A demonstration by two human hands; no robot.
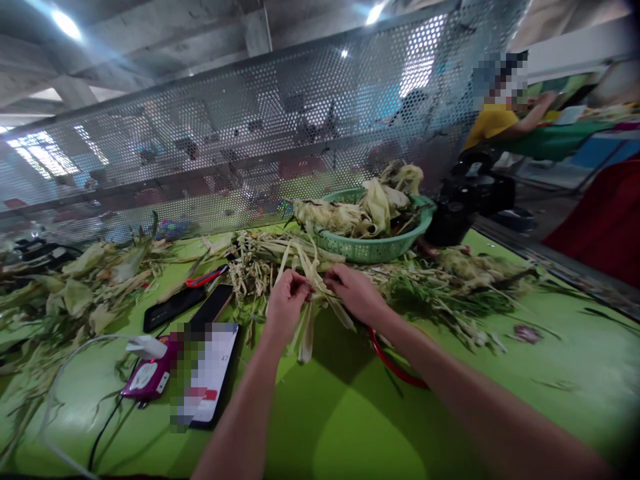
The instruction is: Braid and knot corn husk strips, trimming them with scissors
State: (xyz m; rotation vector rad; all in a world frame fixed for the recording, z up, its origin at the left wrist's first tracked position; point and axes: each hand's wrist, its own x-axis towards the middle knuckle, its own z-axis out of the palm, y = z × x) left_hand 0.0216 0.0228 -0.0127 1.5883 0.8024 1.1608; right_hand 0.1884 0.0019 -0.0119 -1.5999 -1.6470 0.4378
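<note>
Pale corn husk strips (306, 337) hang between my two hands, some ends reaching down over the green table. My left hand (287, 300) is closed, with thumb and fingertips pinching the strips. Just to its right, my right hand (356, 290) is also closed, its bent fingers on the strips at their upper part. The exact grip of the right fingertips is partly hidden. Behind the hands lies a heap of dried, knotted husk strips (255, 263). A red curved handle (393, 365) shows beneath my right forearm; the rest of that tool is hidden.
A green plastic basket (373, 250) full of husks stands behind my hands, before a perforated metal screen (225, 147). At left are phones (173, 310), a purple power strip (145, 380), a red-and-black tool (207, 277) and loose husks (80, 287). A person in yellow (493, 123) sits far right.
</note>
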